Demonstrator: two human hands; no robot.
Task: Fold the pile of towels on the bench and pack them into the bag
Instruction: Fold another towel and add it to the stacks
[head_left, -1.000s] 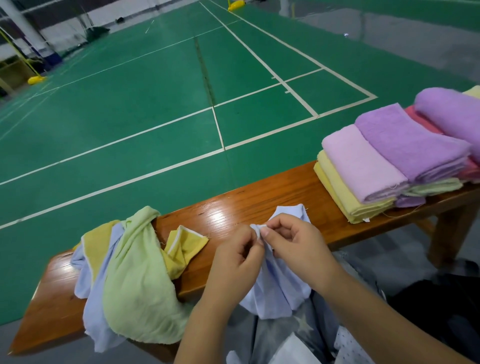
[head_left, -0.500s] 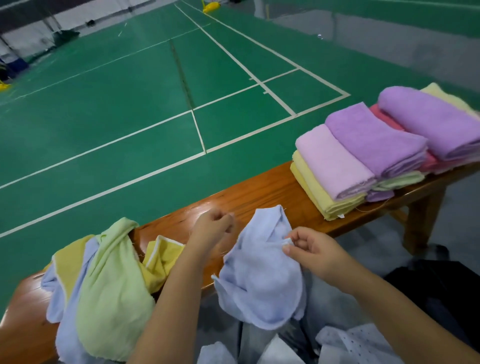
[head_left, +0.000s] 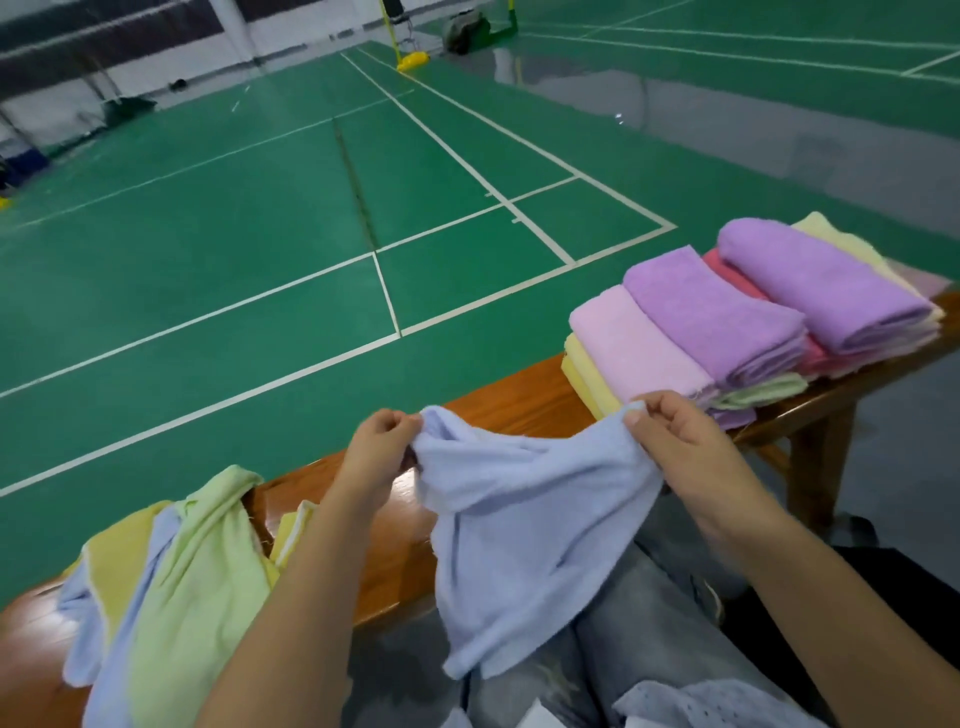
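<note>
A light blue towel (head_left: 524, 525) hangs spread between my two hands above the wooden bench (head_left: 519, 395). My left hand (head_left: 376, 452) pinches its left top corner and my right hand (head_left: 675, 441) pinches the right top corner. The towel's lower part droops over my lap. A crumpled pile of unfolded towels (head_left: 176, 582), green, yellow and pale blue, lies on the bench's left end. Folded towels (head_left: 727, 322), purple, pink, yellow and red, are stacked on the bench's right end. A dark bag (head_left: 904, 613) lies on the floor at the lower right, partly hidden by my right arm.
The bench runs from lower left to right edge, with a wooden leg (head_left: 815, 467) under its right end. Beyond it lies a green court floor (head_left: 260, 234) with white lines. My knees in grey jeans (head_left: 628, 634) fill the lower middle.
My hands have moved apart and lifted, stretching the blue towel out wide between them. The camera has tilted up and shifted.
</note>
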